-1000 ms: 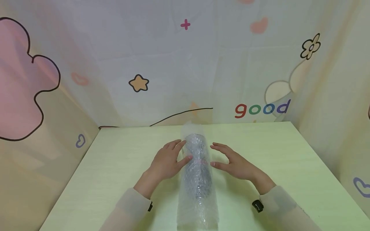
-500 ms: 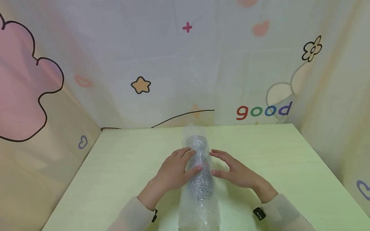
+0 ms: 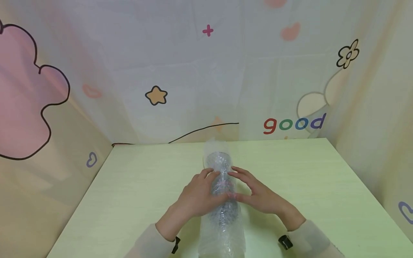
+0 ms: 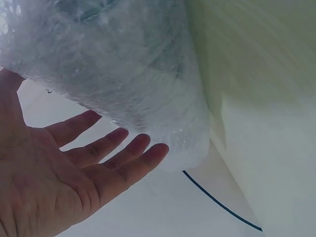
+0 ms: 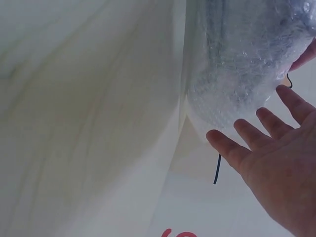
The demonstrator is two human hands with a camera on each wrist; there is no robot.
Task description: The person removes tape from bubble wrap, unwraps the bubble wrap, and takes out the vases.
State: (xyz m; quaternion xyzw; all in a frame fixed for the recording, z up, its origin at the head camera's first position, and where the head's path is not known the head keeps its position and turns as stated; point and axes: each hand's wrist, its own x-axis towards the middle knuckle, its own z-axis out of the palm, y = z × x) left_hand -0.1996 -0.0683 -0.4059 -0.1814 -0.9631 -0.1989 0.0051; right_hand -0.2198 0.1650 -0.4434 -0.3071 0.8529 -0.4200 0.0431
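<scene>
A long roll of clear bubble wrap [image 3: 222,215] lies lengthwise on the table, with something dark grey and a pinkish patch showing through it. My left hand [image 3: 200,195] is at its left side, thumb reaching across the top. On the opposite side is my right hand [image 3: 261,191], its thumb tip meeting the left thumb over the wrap. The left wrist view shows the left fingers [image 4: 121,163] spread and nearly straight, tips right at the plastic. Likewise, the right fingers [image 5: 256,136] extend toward the wrapped bundle [image 5: 237,64] in the right wrist view.
The pale yellow-green table [image 3: 129,186] extends to both sides of the bundle. Behind it hangs a printed curtain [image 3: 193,71] with a star, hearts and the word "good". Each wrist carries a small black device [image 3: 285,242] on a strap.
Both hands have come in over the bubble wrap and slid slightly toward the body. The left thumb has crossed the top to meet the right thumb. The bundle has barely moved.
</scene>
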